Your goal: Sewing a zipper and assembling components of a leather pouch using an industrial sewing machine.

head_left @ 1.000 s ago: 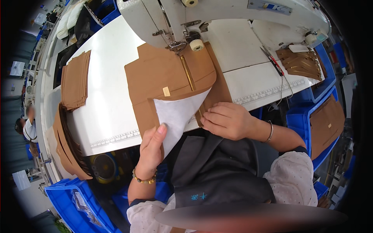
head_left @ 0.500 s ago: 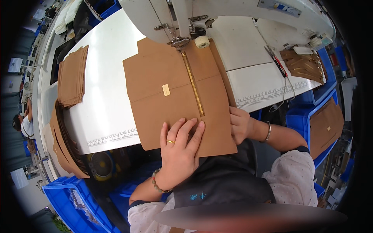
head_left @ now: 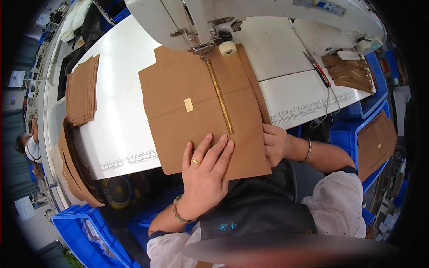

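A brown leather-like panel (head_left: 174,136) lies on the white sewing table, its near edge overhanging toward my lap. Set into it is a gold-toothed zipper (head_left: 219,98), whose far end sits beside the needle area of the sewing machine (head_left: 152,20). A small pale patch (head_left: 188,105) lies left of the zipper. My left hand (head_left: 204,172) rests flat on the panel, fingers spread just below the zipper's near end. At the panel's right edge, my right hand (head_left: 278,145) pinches the material with curled fingers; its fingertips are partly hidden. Another brown layer (head_left: 253,80) shows beneath along the right.
Stacked brown pieces (head_left: 82,91) lie at left, with more panels (head_left: 73,167) hanging over the table edge below. Red-handled scissors (head_left: 321,73) and small brown strips (head_left: 351,73) are at right. Blue bins (head_left: 342,129) flank me; a person (head_left: 31,145) sits far left.
The whole view has shifted slightly. My hands and the panel keep the same positions relative to the machine, as far as I can see.
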The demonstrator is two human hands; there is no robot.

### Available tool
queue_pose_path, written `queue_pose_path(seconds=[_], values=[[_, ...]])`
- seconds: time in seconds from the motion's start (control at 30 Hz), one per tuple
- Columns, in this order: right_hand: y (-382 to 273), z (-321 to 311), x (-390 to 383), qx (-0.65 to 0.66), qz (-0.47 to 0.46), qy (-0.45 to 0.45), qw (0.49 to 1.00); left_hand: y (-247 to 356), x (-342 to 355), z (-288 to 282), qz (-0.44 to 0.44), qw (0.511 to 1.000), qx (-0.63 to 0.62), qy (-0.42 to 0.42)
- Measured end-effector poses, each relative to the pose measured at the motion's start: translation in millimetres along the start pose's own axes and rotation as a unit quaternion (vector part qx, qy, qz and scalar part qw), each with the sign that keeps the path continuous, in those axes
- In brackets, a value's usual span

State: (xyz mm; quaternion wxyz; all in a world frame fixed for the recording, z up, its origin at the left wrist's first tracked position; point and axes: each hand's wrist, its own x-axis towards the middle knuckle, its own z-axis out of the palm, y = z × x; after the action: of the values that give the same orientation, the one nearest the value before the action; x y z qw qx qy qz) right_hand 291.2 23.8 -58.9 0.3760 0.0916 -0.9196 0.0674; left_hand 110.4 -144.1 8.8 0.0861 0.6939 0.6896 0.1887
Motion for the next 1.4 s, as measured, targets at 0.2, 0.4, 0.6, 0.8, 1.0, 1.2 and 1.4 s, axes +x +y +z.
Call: queue_pose_path(seconds=[0.2, 0.4, 0.6, 0.8, 1.0, 1.2, 1.4], values=[[3, -5, -4, 0.011, -0.015, -0.002, 1.0, 1, 2, -2, 0.02, 0.999, 0.046, -0.005], [14, -51, 6, 0.015, 0.069, -0.015, 0.997, 1, -3, -5, 0.024, 0.999, 0.038, -0.021], [12, -44, 36, 0.026, 0.161, -0.077, 0.984, -3, -5, 5, 0.051, 0.995, 0.089, -0.009], [-1, -18, 35, 0.012, 0.119, -0.131, 0.984, -13, -3, 12, 0.097, 0.988, 0.113, 0.049], [-4, -17, 30, -0.018, 0.097, -0.138, 0.986, -47, 39, -9, 0.163, 0.984, 0.049, 0.05], [-3, -15, 33, -0.027, 0.072, -0.122, 0.99, -75, 106, -14, 0.125, 0.985, 0.114, 0.019], [39, -23, 60, 0.098, 0.126, -0.156, 0.975, -79, 110, -11, 0.133, 0.983, 0.127, -0.019]])
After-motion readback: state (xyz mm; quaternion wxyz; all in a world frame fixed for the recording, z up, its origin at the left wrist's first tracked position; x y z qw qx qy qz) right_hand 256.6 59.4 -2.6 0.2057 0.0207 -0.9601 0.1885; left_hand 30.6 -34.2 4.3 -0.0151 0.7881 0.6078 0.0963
